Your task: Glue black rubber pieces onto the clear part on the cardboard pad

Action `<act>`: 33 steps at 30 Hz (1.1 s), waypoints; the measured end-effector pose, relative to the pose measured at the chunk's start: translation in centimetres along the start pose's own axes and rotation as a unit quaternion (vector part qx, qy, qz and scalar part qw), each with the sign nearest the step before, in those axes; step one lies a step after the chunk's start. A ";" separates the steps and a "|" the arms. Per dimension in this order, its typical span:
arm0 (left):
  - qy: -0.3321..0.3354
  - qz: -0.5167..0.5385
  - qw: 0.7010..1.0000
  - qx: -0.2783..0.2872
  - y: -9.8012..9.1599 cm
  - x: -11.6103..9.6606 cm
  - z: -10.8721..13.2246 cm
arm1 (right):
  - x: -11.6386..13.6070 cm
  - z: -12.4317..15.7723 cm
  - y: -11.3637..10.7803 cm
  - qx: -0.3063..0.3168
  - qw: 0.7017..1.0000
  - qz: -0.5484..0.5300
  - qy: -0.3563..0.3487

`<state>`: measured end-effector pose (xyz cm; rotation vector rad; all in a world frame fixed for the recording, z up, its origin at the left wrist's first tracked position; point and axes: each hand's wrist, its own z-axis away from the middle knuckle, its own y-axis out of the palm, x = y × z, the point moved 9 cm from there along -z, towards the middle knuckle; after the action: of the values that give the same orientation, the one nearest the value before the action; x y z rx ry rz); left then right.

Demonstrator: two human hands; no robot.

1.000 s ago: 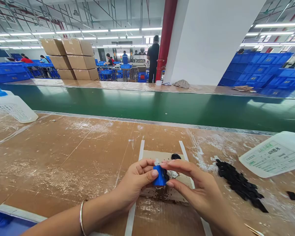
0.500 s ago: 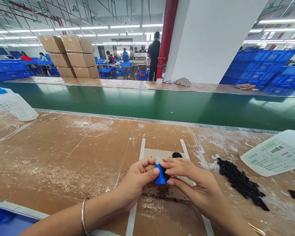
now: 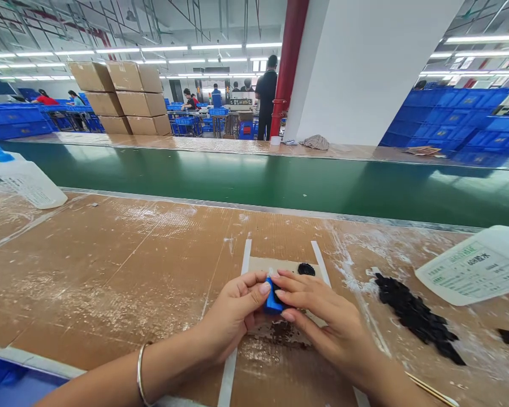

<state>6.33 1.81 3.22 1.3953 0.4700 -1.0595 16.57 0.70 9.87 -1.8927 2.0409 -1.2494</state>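
Both hands are clamped in on a little blue plastic part [image 3: 272, 303], held right over the middle of a tan card [image 3: 263, 264]. My left hand [image 3: 233, 316] has it from the near side with the thumb and fingers, and my right hand [image 3: 326, 322] is curled over from the other side. Something black is up against the blue, but my fingers hide most of it, so I can't say what it is. The card sits between two white tape strips [image 3: 246, 257] on the table [image 3: 110, 271], toward its front edge. A round black piece [image 3: 306, 269] lies at the card's far edge, with dark crumbs [image 3: 280, 333] near my hands. To the right there's a pile of black pieces [image 3: 415, 316], plus one loose piece [image 3: 508, 337] further out. A plastic bottle [image 3: 475, 265] lies near the back right corner, a second bottle [image 3: 25, 181] near the back left, and a green conveyor belt [image 3: 254, 186] runs along the back edge.
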 end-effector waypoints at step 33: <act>0.077 -0.062 0.994 -0.049 -6.4 -5.0 -3.3 | -13.2 11.8 -11.9 -0.026 0.880 0.229 0.416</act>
<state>-0.38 7.45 3.04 1.3795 0.7201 -1.0192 35.67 7.51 3.30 -0.7820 2.6654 -2.0694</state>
